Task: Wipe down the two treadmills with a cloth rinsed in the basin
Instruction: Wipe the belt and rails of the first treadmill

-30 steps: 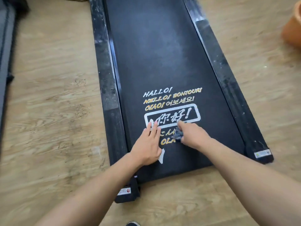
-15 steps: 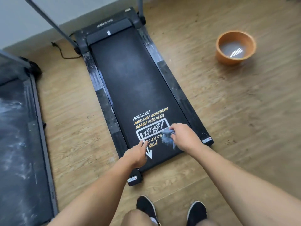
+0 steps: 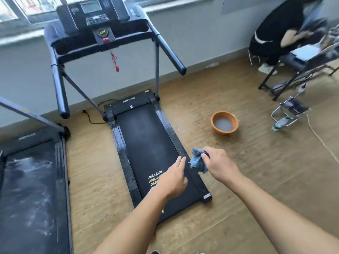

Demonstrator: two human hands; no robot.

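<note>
At the far left, the second treadmill [image 3: 31,189] is showing a belt streaked with white dust, so by my reading it is waiting its turn. The middle treadmill [image 3: 146,140] is looking much darker and cleaner on the belt, though its side rails are carrying pale smears. The left hand [image 3: 174,178] is hovering over the rear of that belt with fingers straight and together, holding nothing; whether it is touching the belt I cannot tell. Just right of it, the blue cloth [image 3: 197,162] is hanging bunched above the right rail, and the right hand [image 3: 218,165] is gripping it with curled fingers. Further right and well apart, the orange basin [image 3: 224,122] is sitting on the wooden floor [image 3: 256,171] with cloudy water in it.

The wiping of this treadmill seems to be pausing; the next move is probably calling for a rinse and wring in the basin, then the rails.

On the belt, white lettering is reading "HALLO!"; the yellow lines beneath are being cut off by the left hand. Print on the motor cover is too small to read.
</note>
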